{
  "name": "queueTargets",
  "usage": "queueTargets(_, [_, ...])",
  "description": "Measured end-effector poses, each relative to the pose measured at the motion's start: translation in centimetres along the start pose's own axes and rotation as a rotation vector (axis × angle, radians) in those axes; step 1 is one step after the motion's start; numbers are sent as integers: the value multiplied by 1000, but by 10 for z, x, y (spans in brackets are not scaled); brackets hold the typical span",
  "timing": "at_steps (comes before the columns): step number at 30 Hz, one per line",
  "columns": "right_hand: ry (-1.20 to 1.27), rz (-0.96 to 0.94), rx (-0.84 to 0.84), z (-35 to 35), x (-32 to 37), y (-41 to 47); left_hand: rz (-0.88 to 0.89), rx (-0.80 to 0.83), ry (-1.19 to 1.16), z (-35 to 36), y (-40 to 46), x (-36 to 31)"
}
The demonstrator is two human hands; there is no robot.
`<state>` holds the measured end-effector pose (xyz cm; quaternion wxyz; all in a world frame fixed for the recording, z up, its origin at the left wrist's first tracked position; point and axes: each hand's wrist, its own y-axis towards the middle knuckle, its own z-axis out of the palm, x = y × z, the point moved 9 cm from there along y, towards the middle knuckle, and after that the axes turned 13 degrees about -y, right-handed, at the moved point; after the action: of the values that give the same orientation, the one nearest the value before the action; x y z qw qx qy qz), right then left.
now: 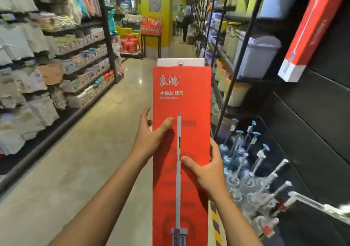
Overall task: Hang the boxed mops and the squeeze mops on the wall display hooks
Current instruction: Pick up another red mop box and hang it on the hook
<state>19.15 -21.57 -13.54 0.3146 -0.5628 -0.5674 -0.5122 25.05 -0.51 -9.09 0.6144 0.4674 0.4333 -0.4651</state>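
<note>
- The person is holding 1 red boxed mop upright in front of the body, in the middle of a shop aisle, well apart from the dark wall display on the right.
- The left hand is gripping the box's left edge, thumb lying across the printed front and fingers going round behind.
- The right hand is gripping the right edge lower down, thumb on the front and fingers wrapped over the side.
- The white hang tab with its small hole is sitting at the top of the box, free of any hook.
- 1 other boxed mop is already hanging on the wall at upper right, and the squeeze mops are leaning low against it.
- Judging by this, the carry-and-present step is under way: the box is lifted but not yet turned to the wall.
- The next move is probably calling for a swing right, raising the tab to a free hook and threading the hole; no free hook is showing clearly from here.
</note>
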Motion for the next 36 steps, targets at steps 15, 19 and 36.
queueTargets(15, [-72,-64,-221,-129,-59,305,249,173,12,241,277,13])
queueTargets(19, [-113,-93,-289,-162,-62,373,319,269,9,301,340,3])
queueTargets(36, [-454,-69,-795,-259,-34,595,341,813,-271,529,597,-13])
